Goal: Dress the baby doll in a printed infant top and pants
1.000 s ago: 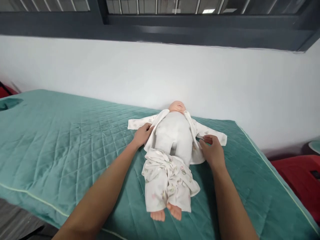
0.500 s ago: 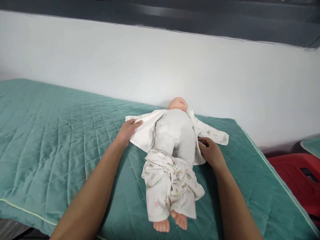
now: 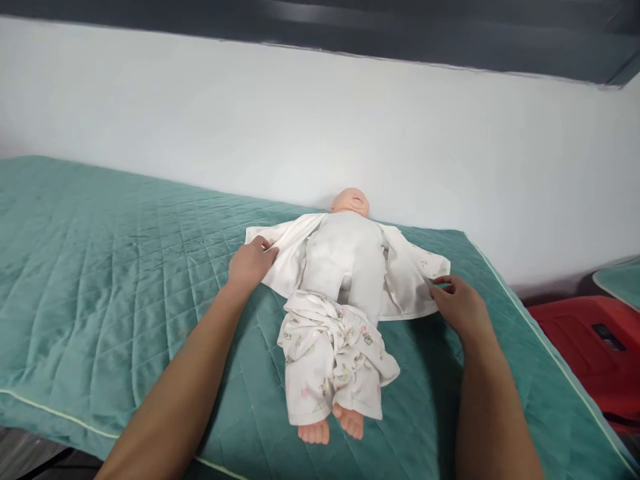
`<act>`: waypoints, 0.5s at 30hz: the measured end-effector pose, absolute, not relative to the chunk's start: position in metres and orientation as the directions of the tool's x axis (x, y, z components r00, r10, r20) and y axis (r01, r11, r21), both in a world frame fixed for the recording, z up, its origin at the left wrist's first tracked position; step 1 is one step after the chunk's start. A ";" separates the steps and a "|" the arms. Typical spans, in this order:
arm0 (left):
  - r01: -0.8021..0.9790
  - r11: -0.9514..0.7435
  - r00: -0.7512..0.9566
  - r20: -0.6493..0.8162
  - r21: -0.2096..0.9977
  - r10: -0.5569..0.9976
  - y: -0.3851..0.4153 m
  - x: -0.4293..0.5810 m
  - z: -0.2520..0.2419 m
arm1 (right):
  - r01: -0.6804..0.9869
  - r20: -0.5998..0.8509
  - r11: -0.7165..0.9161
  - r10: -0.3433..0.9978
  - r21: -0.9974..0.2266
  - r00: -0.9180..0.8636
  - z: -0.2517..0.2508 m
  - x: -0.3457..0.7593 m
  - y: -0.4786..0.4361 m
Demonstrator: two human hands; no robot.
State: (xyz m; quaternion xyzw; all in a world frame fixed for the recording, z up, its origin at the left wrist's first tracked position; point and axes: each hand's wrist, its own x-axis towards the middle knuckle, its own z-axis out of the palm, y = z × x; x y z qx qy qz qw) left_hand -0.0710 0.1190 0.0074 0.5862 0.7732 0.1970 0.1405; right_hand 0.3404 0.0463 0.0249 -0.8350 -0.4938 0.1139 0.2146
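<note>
A baby doll [image 3: 336, 257] lies on its back, head against the wall and feet toward me. Its white baby jacket [image 3: 407, 283] is spread open on both sides, with the sleeves out beside the body. Patterned white baby trousers [image 3: 315, 387] are bunched around the doll's legs, and its bare feet show below the cuffs. My left hand [image 3: 251, 265] pinches the jacket's edge on the left, close to the sleeve. Out to the right, my right hand [image 3: 461, 301] is closed on the jacket's other front edge, near the sleeve end.
The doll rests on a green quilted bed cover [image 3: 125, 287] with a pale piped edge. Behind it rises a white wall [image 3: 280, 127] with a dark band on top. A red plastic object [image 3: 590, 353] stands past the bed's right edge.
My right hand has moved outward to the right, drawing the jacket's right front open and flat. My left hand keeps its pinch on the left side.
</note>
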 end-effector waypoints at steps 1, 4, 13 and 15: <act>0.865 0.243 -0.276 0.011 0.438 0.961 0.118 -0.070 0.008 | 0.798 0.007 -0.435 0.877 -0.417 0.481 0.025 0.342 0.045; 0.902 0.253 -0.271 0.000 0.349 0.963 0.115 -0.068 0.010 | 0.848 -0.067 -0.457 0.887 -0.268 0.457 0.026 0.343 0.042; 0.916 0.163 -0.258 0.227 0.366 0.939 0.105 -0.060 0.017 | 0.861 0.011 -0.470 0.877 -0.196 0.481 0.031 0.339 0.034; 0.870 0.051 -0.244 0.339 0.491 0.909 0.101 -0.054 0.020 | 0.868 0.208 -0.357 0.873 -0.346 0.442 0.033 0.325 0.033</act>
